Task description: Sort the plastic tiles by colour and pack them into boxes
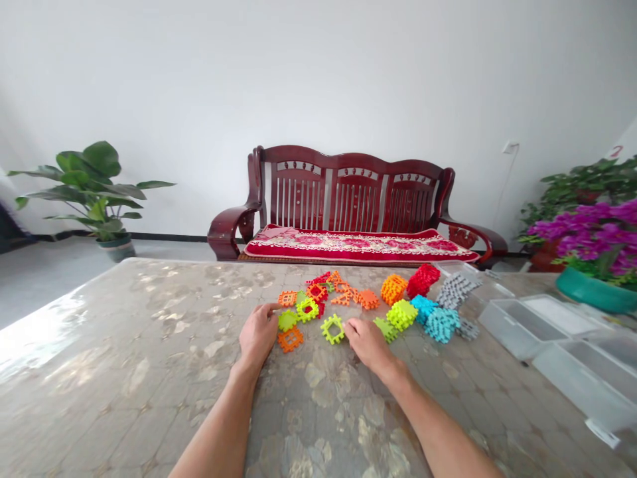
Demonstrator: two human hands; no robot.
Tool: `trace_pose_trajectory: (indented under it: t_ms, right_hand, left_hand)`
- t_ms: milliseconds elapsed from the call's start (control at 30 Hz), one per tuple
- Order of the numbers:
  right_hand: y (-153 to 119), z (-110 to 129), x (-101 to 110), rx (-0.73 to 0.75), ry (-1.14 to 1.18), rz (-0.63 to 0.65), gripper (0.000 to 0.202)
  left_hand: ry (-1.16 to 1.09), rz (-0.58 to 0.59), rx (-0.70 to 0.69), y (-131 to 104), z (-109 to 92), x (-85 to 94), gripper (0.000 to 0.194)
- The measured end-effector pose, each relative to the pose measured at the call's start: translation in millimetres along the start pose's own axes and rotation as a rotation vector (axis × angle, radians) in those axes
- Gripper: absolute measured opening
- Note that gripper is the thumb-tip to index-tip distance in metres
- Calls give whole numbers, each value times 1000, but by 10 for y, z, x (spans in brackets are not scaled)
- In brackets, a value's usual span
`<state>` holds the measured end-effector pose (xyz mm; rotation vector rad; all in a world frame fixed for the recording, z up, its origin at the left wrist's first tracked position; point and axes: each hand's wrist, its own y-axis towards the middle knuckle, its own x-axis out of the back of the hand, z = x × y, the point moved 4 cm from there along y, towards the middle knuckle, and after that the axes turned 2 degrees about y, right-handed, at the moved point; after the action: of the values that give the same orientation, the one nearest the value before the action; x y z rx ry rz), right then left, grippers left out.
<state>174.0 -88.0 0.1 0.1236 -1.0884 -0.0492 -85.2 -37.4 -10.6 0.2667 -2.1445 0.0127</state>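
Note:
My left hand (259, 333) rests on the table beside a lime-green piece (287, 321), its index finger stretched toward an orange frame piece (287, 299); nothing shows in its grasp. An orange window-like piece (290, 339) lies just right of that hand. My right hand (367, 340) has curled fingers, with the fingertips pinching the right edge of a lime-green frame (326, 327). Between and beyond the hands are a lime frame on red (307, 309) and a red-orange frame piece (317, 292). Green pieces (385, 330) lie behind my right hand.
Stacks of orange (393, 289), red (423, 281), lime (402, 315), blue (442, 324) and grey (455, 291) pieces stand at the right. Clear plastic boxes (584, 378) and a purple-flowered plant (600, 236) sit farther right. A wooden bench (355, 199) is beyond the table (189, 372).

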Motion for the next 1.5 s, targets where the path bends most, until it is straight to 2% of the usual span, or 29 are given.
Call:
trace_pose_trajectory:
  t_ms: [133,300,533,767,867,967,1100,1167,1233,1300,1367,1500]
  right_hand:
    - [2,-21,24,33,21,-120,24]
    - [-85,75,-9,93,28,-197,31]
    - [-187,252,-79,133,-69,-184,63]
    - [-213,240,-173,139,-5,-191,59]
    - [-194,201,-79,162,126,-248,60]
    - [-127,-13,219,104,211,-345,59]
    - [-61,-592,713,-110,162,-497,57]
    - [-67,-890,864,-212,119,-523,59]
    - [-90,-1109,927,-273,64,-506,59]
    - [-117,-1232,931,-309,20,-470,59]
    - [-136,-1263,912,-324,-4,-447,59]
    - [-144,-1171,885,-291,-58,-454,56]
  left_hand:
    - [-3,3,1,-14,-23,22,37]
    - [-5,-9,5,-20,-28,38,35]
    - [-11,-15,-18,-18,-21,25,38]
    - [-8,-20,-30,6,9,4,38]
    - [-8,-17,-35,16,22,-8,37]
    - [0,-13,-35,16,19,-8,36]
    - [7,-28,-27,4,-5,22,37]
    - [10,-31,-28,-2,-14,32,38]
    - [14,-26,-30,-3,-16,32,38]
    - [21,-20,-31,0,-10,27,38]
    - [27,-15,-33,5,-2,19,37]
    - [33,-12,-47,17,13,1,37]
